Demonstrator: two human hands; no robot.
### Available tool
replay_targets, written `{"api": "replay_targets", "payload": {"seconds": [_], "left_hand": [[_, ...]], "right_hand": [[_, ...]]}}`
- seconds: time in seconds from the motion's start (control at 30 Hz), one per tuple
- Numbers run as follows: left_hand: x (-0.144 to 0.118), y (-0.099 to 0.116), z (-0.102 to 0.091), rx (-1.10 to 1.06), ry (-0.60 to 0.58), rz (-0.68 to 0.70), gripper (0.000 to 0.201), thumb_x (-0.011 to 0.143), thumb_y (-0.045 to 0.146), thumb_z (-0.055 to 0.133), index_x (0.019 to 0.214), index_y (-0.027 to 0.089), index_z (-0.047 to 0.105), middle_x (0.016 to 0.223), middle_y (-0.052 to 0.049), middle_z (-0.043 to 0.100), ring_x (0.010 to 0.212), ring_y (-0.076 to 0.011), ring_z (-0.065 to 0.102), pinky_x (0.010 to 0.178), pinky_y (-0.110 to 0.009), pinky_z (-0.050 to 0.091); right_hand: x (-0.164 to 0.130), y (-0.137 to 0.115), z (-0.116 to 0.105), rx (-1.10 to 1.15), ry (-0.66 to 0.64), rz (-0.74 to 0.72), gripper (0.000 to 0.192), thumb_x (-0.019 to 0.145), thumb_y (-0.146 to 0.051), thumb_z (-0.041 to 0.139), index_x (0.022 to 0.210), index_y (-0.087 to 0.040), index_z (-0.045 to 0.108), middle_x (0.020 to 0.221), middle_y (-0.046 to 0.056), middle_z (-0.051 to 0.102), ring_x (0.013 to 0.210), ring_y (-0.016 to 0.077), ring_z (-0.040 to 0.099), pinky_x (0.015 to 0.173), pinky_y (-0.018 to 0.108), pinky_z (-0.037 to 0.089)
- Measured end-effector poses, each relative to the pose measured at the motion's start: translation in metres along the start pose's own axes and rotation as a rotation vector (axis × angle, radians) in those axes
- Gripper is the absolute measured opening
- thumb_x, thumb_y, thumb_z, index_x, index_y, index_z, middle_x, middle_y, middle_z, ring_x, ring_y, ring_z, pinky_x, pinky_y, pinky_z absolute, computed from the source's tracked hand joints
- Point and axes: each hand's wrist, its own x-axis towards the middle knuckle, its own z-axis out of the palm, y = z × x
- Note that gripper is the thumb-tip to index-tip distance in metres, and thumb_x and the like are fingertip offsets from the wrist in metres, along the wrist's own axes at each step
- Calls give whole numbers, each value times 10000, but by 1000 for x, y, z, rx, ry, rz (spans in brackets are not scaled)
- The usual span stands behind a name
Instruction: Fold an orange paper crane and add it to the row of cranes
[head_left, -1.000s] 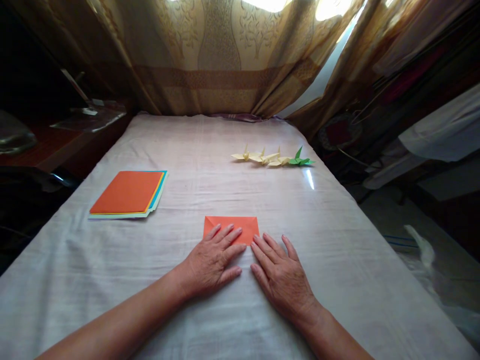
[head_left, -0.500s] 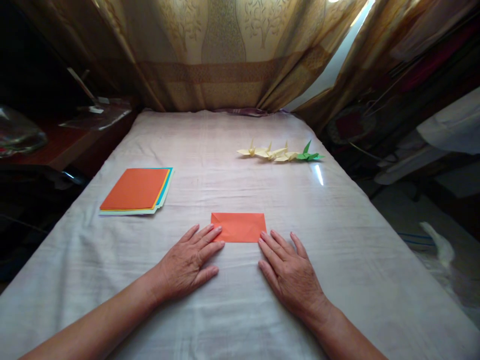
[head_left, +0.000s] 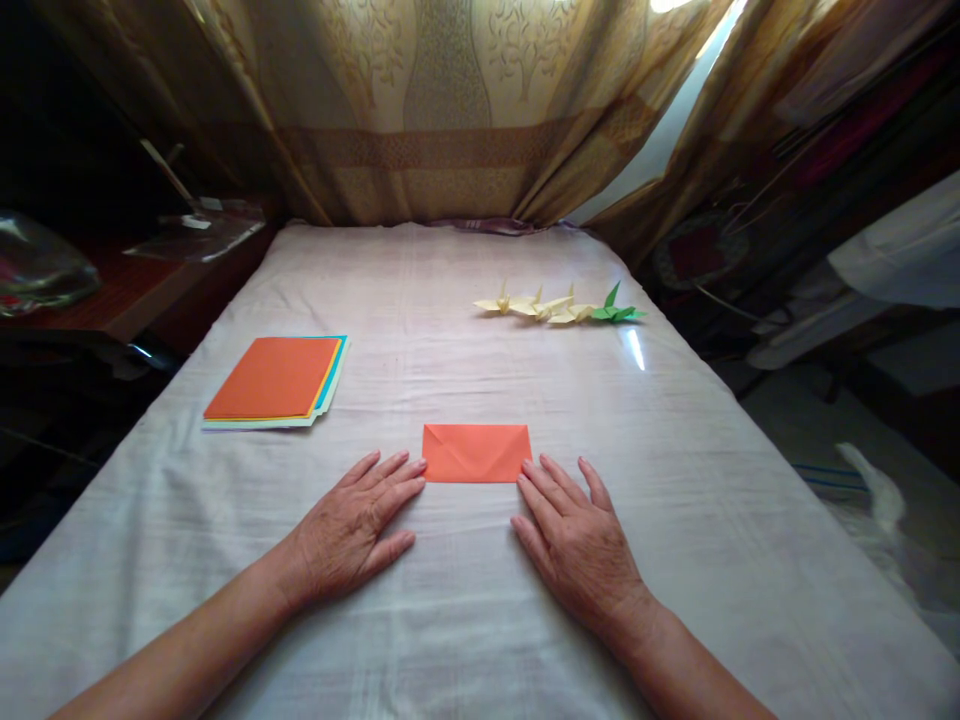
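Both hands have slid off the folded orange paper (head_left: 476, 452) (no writing on it): left hand (head_left: 349, 530) and right hand (head_left: 576, 540) lie flat, released, fingertips beside its near corners on the bare tabletop (head_left: 465, 620).

Folded orange paper (head_left: 476, 452), centre frame: matt, creased. Tablecloth (head_left: 465, 610): pale woven cloth, wrinkled, slight sheen upper right. Paper stack (head_left: 274, 380), left: matt. Curtain (head_left: 450, 110), top: patterned fabric.

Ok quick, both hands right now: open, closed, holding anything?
Left hand: open, flat on the cloth, holding nothing, fingertips just short of the folded orange paper.
Right hand: open, flat, holding nothing, fingertips at the paper's right corner.
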Motion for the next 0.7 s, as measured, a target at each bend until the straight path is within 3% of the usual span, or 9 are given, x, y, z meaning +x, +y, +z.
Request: {"api": "replay_targets", "payload": {"seconds": [0.13,0.3,0.4,0.57,0.7], "left_hand": [[0,1,2,23,9,0,482,952,409,496,1393,217,459,1484,-75,469,1390,-253,393,1171,-464,232],[0,-2,6,62,45,30,503,953,418,499,1410,218,433,1497,-73,452,1393,-250,387,1165,-455,229],[0,-4,7,79,50,38,490,952,414,501,1399,223,441,1496,-67,453,1399,-248,377,1167,-448,219],[-1,-5,1,85,53,51,465,945,416,507,1369,228,470,1464,-55,497,1373,-241,414,1182,-436,171],[7,11,-2,115,189,-6,456,920,509,525,1254,201,569,1399,-75,564,1360,-292,422,1195,-515,19]], "right_hand": [[21,-30,14,98,-31,-29,464,944,-412,536,1345,-180,553,1397,108,555,1317,258,481,1193,510,130],[38,-53,28,176,-262,-66,594,951,-520,478,1425,-163,462,1491,110,432,1380,266,400,1180,529,180],[28,-40,21,140,-310,-26,597,957,-511,469,1435,-153,449,1502,120,406,1383,274,396,1173,537,186],[-3,-4,8,22,-258,53,539,961,-420,475,1426,-147,462,1489,123,424,1364,284,421,1170,550,148],[-14,4,8,-35,-216,48,536,939,-376,498,1415,-130,472,1463,138,466,1355,301,429,1154,564,166]]}}
